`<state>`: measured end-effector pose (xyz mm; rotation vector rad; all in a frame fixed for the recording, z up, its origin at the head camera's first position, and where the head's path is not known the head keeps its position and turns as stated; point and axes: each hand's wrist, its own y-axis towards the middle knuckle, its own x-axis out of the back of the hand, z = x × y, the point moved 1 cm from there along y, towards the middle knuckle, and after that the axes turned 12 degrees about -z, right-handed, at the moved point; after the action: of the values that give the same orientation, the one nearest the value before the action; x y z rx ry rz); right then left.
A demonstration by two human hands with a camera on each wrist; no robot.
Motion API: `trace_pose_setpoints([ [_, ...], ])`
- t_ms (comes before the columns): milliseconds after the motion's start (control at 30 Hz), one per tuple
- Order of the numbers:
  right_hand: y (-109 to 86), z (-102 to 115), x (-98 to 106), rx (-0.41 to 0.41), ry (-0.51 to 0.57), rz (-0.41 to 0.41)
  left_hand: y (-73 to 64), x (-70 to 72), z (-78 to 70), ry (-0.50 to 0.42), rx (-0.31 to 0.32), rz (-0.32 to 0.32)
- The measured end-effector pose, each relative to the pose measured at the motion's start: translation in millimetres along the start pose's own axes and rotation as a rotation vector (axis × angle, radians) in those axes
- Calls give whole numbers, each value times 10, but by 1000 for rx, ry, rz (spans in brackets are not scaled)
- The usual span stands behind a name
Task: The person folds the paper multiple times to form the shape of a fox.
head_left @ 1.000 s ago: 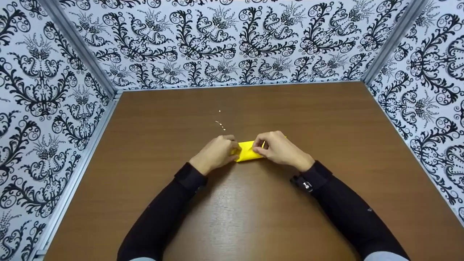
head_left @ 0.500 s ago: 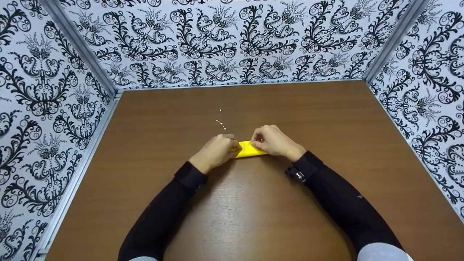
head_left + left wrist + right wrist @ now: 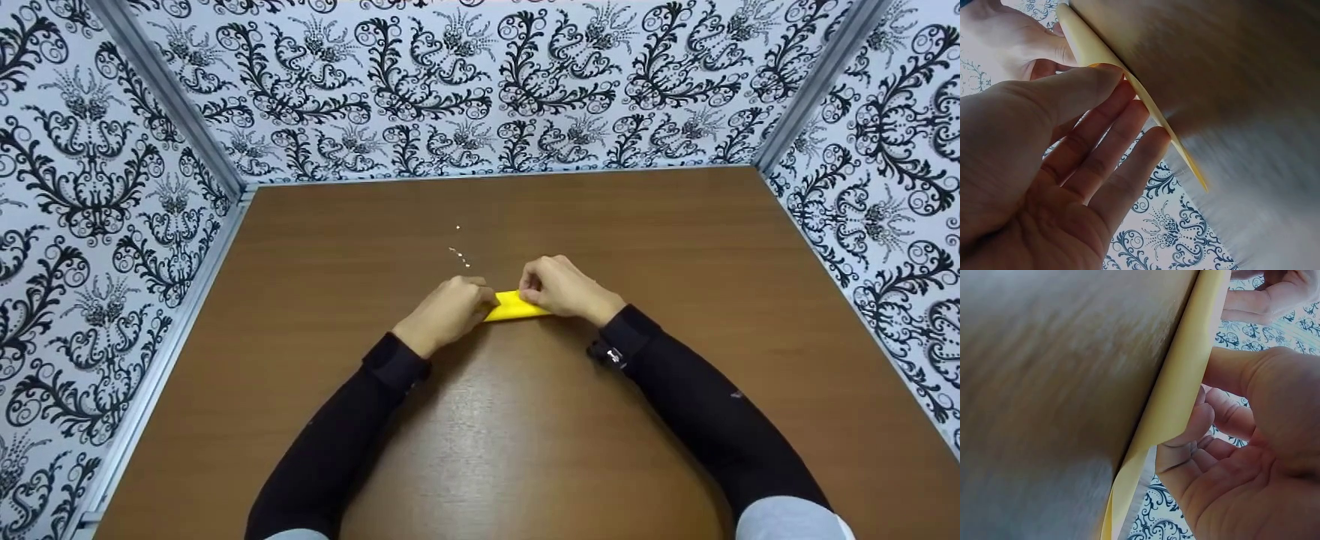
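A bright yellow folded sheet (image 3: 511,306), thin like paper, lies as a narrow strip across the middle of the brown table. My left hand (image 3: 452,311) pinches its left end; the left wrist view shows the thumb on the curled-over edge of the sheet (image 3: 1086,42) and the other fingers along it. At the right end, my right hand (image 3: 568,289) pinches the far edge. From the right wrist, a flap of the sheet (image 3: 1176,391) is seen folded over, with the thumb and fingertips at its edge. Both hands cover the strip's ends in the head view.
Several tiny white bits (image 3: 460,256) are scattered on the table (image 3: 630,225) beyond the left hand. Black-and-white patterned panels (image 3: 480,82) stand at the back and both sides, joined by grey metal posts (image 3: 806,86).
My right hand has moved away from me and slightly left, and the yellow sheet's visible part has become narrower. The left hand stays almost where it was.
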<state>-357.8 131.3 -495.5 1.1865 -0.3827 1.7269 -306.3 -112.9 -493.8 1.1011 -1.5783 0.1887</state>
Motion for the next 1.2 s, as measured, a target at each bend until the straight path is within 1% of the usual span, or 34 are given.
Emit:
trace_pose_setpoints([
  [200, 10, 22, 12, 6, -6, 11, 1, -7, 4, 1, -1, -5],
  [433, -3, 13, -1, 9, -7, 19, -3, -11, 1, 0, 2, 5],
  [733, -22, 37, 38, -22, 9, 39, -1, 1, -14, -1, -10, -5],
  [867, -20, 43, 48, -24, 18, 36, -9, 13, -13, -1, -7, -10],
  [1200, -13, 48, 39, -39, 28, 40, -7, 8, -9, 11, 15, 8],
])
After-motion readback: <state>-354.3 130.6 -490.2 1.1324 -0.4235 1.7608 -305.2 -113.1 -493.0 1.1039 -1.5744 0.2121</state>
